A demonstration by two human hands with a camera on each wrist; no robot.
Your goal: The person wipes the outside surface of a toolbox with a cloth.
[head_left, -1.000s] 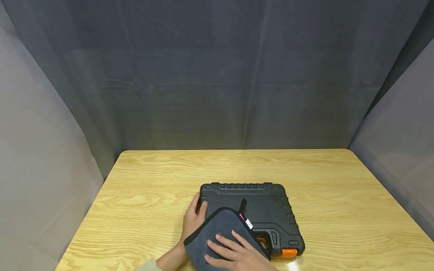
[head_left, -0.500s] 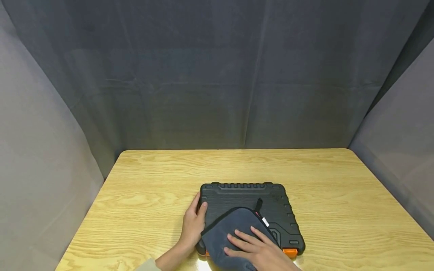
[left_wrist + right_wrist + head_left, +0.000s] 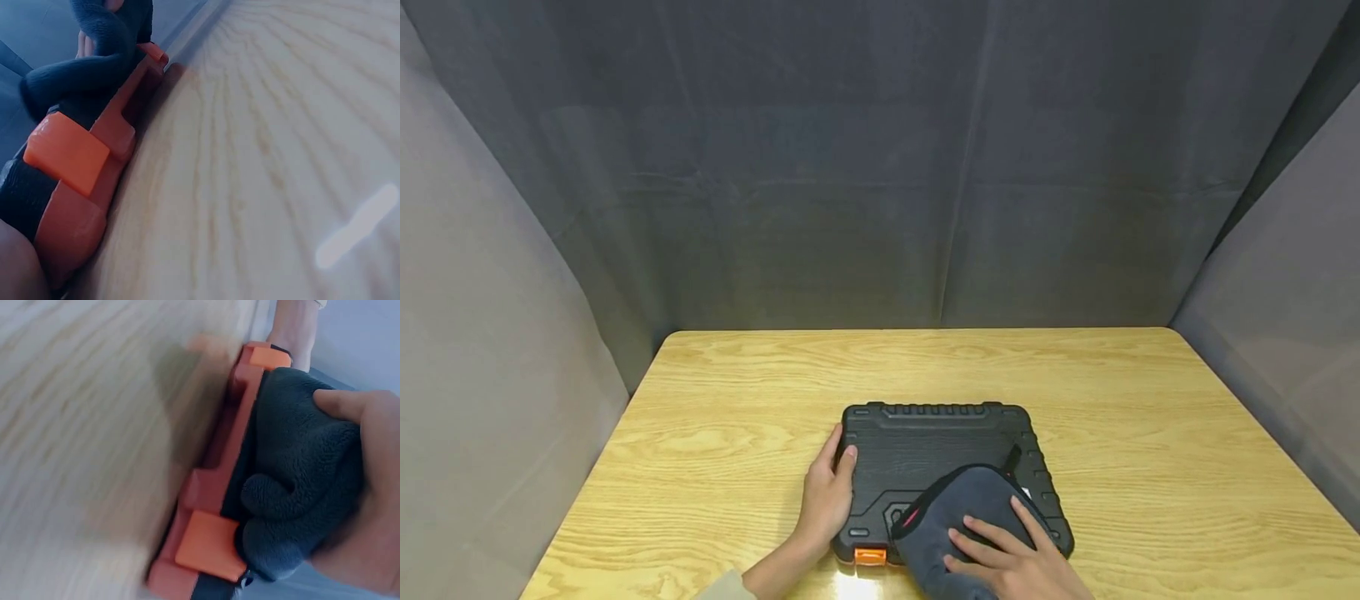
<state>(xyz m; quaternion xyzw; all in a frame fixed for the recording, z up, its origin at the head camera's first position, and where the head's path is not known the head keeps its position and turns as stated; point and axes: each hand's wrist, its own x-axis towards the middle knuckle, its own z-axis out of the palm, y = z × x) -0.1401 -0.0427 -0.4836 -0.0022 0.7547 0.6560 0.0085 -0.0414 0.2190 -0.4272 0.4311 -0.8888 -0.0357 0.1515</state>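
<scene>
A black hard-shell tool case point(image 3: 917, 450) lies flat on the table, its orange latches towards the person. My left hand point(image 3: 826, 500) holds the case's left edge, thumb on the lid and fingers along the side. Over the lid's front right part lies a dark grey cleaning cloth point(image 3: 947, 525) with black trim. My right hand point(image 3: 1018, 554) presses on this cloth with fingers spread. The cloth hides the case's handle and right latch in the head view. In the right wrist view, folds of the cloth point(image 3: 294, 437) hang at the case's front, near an orange latch point(image 3: 209, 544).
The wood-grain table point(image 3: 737, 417) extends around the case on both sides and behind it. A dark grey curtain point(image 3: 812, 183) stands behind the table, with lighter grey panels point(image 3: 490, 333) at either side.
My right hand has slid the cloth to the right across the lid, uncovering the left latch and the lid's left part. The left hand and the case have stayed in place.
</scene>
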